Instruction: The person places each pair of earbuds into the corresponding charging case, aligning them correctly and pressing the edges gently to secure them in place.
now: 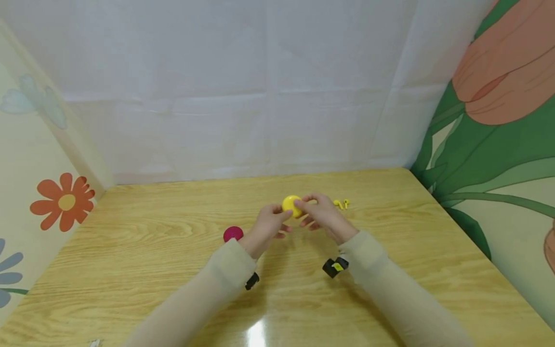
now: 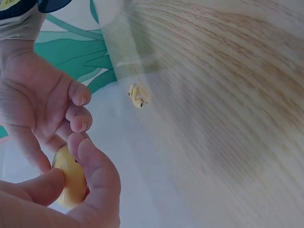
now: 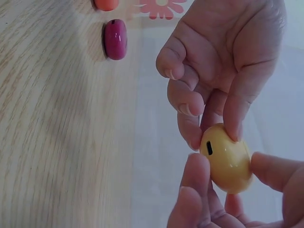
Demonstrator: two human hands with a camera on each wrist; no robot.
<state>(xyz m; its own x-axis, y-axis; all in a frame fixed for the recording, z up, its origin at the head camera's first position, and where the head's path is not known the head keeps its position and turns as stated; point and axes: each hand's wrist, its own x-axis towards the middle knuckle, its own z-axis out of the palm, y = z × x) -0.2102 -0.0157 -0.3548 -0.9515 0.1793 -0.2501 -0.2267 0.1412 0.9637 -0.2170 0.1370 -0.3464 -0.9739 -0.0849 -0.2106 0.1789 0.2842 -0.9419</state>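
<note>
A round yellow earbud charging case (image 1: 291, 204) is held up over the far middle of the table between both hands. My left hand (image 1: 268, 225) pinches its left side between thumb and fingers. On the opposite side, my right hand (image 1: 326, 217) grips it with thumb and fingertips. A small dark port shows on the shell of the case (image 3: 229, 161) in the right wrist view, and its lid looks closed. Two yellow earbuds (image 1: 338, 205) lie on the table just beyond the right hand; they also appear as small yellow pieces (image 2: 137, 97) in the left wrist view.
A magenta case (image 1: 233, 233) lies left of the left wrist, partly covered by the sleeve. Part of an orange object (image 3: 106, 4) shows beyond it in the right wrist view. A white sheet (image 1: 269, 96) hangs behind the wooden table (image 1: 151, 270), with painted walls on both sides.
</note>
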